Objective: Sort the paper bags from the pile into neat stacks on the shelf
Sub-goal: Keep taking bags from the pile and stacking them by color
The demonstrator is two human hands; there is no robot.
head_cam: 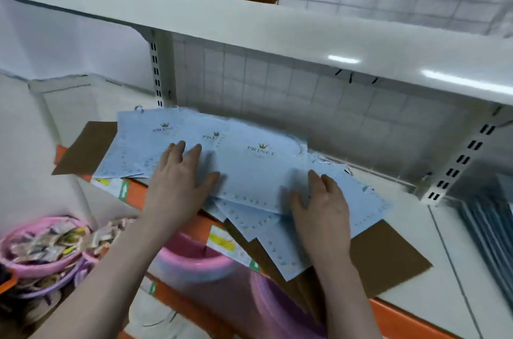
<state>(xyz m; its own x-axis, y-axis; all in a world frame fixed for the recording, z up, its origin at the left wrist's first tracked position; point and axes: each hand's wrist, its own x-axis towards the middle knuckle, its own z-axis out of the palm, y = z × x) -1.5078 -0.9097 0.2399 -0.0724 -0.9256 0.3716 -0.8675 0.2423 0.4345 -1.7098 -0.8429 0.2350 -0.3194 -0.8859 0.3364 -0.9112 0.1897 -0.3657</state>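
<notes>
Two hands, left (181,172) and right (322,201), press flat with fingers straight on fanned pale blue paper bags (249,169), crown-logoed with dotted borders, lying over brown bags (385,258) on the shelf (433,263).

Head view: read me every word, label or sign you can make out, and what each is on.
"PRINCE", under a crown mark: top light blue paper bag.
Same logo, blurred: two bags further left.
White arrow on green: label on the orange shelf edge.
Yellow label on that edge: too blurred to read.
</notes>
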